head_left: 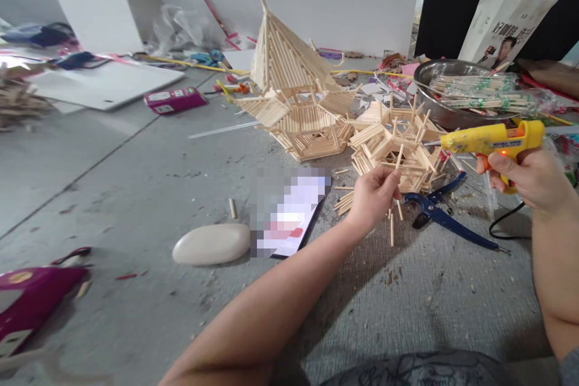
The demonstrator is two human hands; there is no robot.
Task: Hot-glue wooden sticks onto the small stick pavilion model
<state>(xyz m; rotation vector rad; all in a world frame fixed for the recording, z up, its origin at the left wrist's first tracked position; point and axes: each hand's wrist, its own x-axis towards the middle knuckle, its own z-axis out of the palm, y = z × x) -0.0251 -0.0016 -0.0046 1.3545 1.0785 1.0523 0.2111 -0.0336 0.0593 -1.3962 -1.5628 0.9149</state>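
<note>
Between the fingertips of my left hand (374, 194) is a thin wooden stick (400, 158), held nearly upright in front of a low stick structure (384, 132). My right hand (538, 172) grips a yellow glue gun (488, 137) whose nozzle points left toward that structure. A small orange light glows on the gun. Behind and to the left stands a taller stick model (298, 114) with a pointed roof. Short loose sticks (344, 202) lie beside my left hand. Blue-handled cutters (452, 220) rest on the floor below the structure.
A phone (298, 217) and a white oval object (211, 244) lie left of my forearm. A metal bowl (423, 81) holds bagged sticks. A tote bag (502, 18) stands behind it. Purple power strips (174, 100) and a black cord (502, 236) lie on the floor.
</note>
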